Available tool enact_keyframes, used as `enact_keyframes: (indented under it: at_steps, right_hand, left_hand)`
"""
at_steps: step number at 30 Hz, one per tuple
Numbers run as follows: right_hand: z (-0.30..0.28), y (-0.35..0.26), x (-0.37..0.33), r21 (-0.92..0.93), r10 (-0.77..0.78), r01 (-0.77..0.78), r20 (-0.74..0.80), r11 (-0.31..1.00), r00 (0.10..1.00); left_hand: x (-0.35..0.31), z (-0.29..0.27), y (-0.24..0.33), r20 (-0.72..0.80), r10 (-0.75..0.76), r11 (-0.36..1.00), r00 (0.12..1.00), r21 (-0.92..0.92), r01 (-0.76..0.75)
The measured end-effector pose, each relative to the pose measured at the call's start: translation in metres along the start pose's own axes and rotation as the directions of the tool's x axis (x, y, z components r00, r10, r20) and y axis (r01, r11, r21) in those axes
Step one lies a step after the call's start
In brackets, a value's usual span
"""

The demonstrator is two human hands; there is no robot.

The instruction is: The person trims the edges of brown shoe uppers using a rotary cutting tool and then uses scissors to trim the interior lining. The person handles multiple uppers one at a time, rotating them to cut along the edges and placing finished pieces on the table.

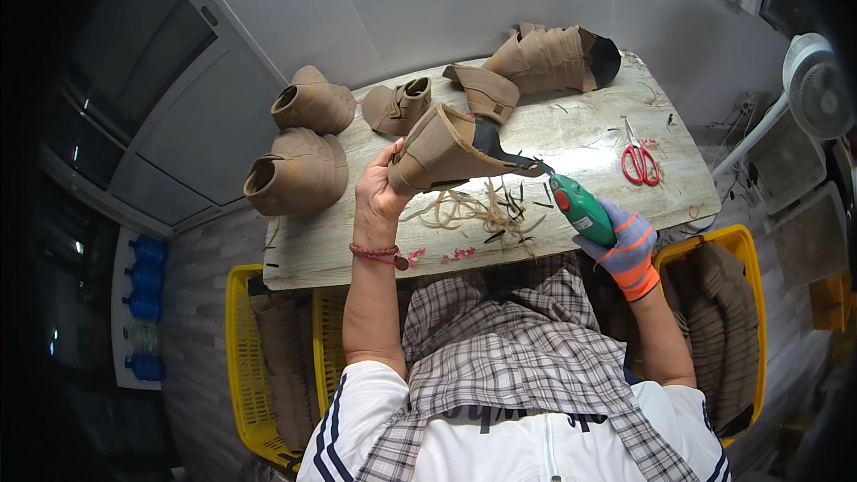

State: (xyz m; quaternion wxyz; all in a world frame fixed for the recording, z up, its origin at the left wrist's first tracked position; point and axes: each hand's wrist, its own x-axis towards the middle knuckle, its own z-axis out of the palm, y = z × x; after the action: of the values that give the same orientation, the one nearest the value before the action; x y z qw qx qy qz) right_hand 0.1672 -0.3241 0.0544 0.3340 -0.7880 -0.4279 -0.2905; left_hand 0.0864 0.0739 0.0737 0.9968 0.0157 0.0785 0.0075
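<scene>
My bare left hand (382, 186) is closed around a brown fabric piece (433, 150), hollow and flaring, with a black lining, held above the table. I cannot tell its exact kind; it resembles a shoe upper. In a grey-and-orange work glove, my right hand (625, 248) grips a green handheld power trimmer (578, 207) with a red button. The trimmer's tip meets the narrow dark edge of the piece at its right end. Beneath them, loose tan and black trimmings (482, 212) lie on the pale wooden table (357, 250).
Similar brown pieces stand stacked at left (299, 174), with a long nested stack (553, 61) at the back. Red-handled scissors (639, 163) lie at right. Yellow crates (241, 348) holding brown pieces flank my lap. A white fan (814, 89) stands beyond the table's right side.
</scene>
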Motion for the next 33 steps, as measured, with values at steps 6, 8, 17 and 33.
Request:
enact_keyframes:
  at_steps: [6,8,17,33]
  right_hand:
    - [-0.009,0.001,0.0,-0.046,-0.124,0.123,-0.013,0.991,0.992]
    - [-0.008,-0.002,0.001,-0.014,-0.127,0.128,0.003,0.992,0.992]
    - [-0.001,-0.016,0.006,0.047,-0.102,0.101,0.006,0.994,0.995]
    - [0.012,-0.049,0.022,0.363,0.374,-0.421,0.194,0.832,0.907]
  left_hand:
    - [0.004,-0.013,-0.01,0.001,-0.02,0.999,1.0,0.026,0.02]
    - [0.007,-0.023,-0.008,-0.009,0.011,1.0,1.0,0.02,-0.011]
    - [0.011,-0.01,-0.042,-0.047,0.009,1.0,0.999,-0.009,-0.009]
    - [-0.012,0.023,-0.097,0.368,0.321,0.735,0.872,0.484,-0.475]
